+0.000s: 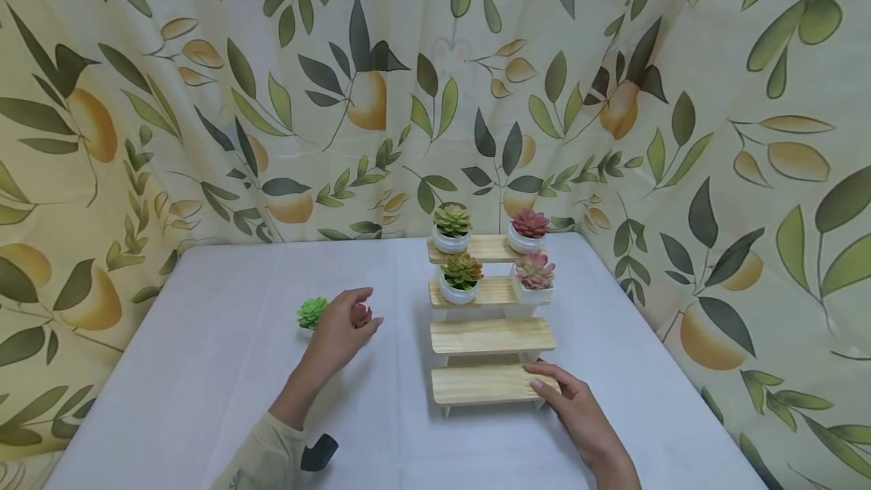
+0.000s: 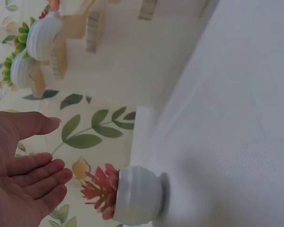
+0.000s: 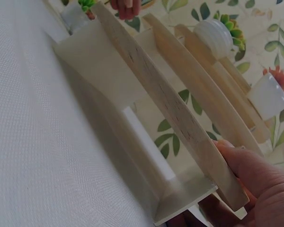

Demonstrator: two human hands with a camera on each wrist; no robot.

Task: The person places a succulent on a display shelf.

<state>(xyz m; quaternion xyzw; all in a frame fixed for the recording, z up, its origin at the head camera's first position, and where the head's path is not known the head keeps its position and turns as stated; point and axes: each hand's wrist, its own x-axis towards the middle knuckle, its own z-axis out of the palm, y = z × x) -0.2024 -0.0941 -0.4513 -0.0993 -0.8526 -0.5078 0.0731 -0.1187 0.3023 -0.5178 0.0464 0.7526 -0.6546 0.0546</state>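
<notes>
In the head view my left hand [image 1: 336, 327] hovers by a small reddish potted succulent [image 1: 361, 314], hiding much of it. Its fingers are extended and hold nothing; the left wrist view shows the hand [image 2: 31, 175] apart from the white pot [image 2: 139, 195]. A bright green succulent [image 1: 311, 312] stands just left of that hand. My right hand [image 1: 578, 414] grips the right end of the lowest step of a wooden tiered stand [image 1: 483, 386], with the thumb against the board [image 3: 180, 123] in the right wrist view.
The top two tiers carry a green succulent [image 1: 452, 229], a dark red one [image 1: 528, 231], an orange-green one [image 1: 460, 278] and a pink one [image 1: 534, 278], all in white pots. A patterned curtain [image 1: 408, 97] hangs behind the white-covered table [image 1: 224, 308].
</notes>
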